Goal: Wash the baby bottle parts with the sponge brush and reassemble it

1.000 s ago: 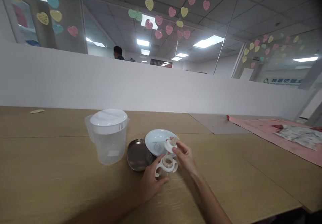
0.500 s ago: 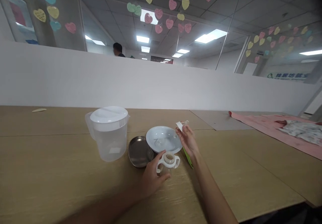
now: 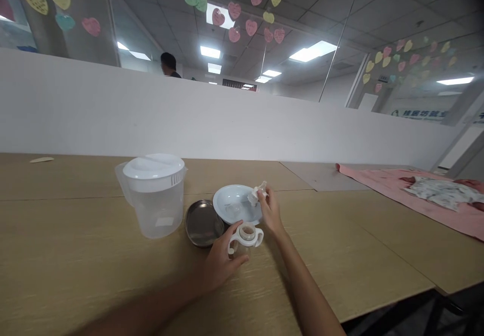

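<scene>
My left hand (image 3: 221, 258) is wrapped round the side of a clear baby bottle (image 3: 244, 248) with a white two-handled ring. The bottle is upright and its neck is uncovered. Between the fingertips of my right hand (image 3: 272, 215) is a bottle nipple (image 3: 257, 194) with a white collar, held over the right side of a white bowl (image 3: 222, 196). Inside the bowl lies a small clear piece (image 3: 232, 209), too faint to name. To the bowl's left, close against it, is a shallow metal dish (image 3: 203, 223).
A translucent pitcher (image 3: 159, 207) with a white lid stands left of the dish. A pink cloth (image 3: 370, 187) with patterned baby clothing (image 3: 434, 191) on it lies at the right. Behind the table (image 3: 132, 285) rises a white partition (image 3: 212, 124). A person (image 3: 169, 65) shows beyond the glass.
My right hand has turned and moved slightly left, bringing the nipple over the bowl. The green object beneath that hand is now out of sight. My left hand still holds the bottle. The view has shifted slightly.
</scene>
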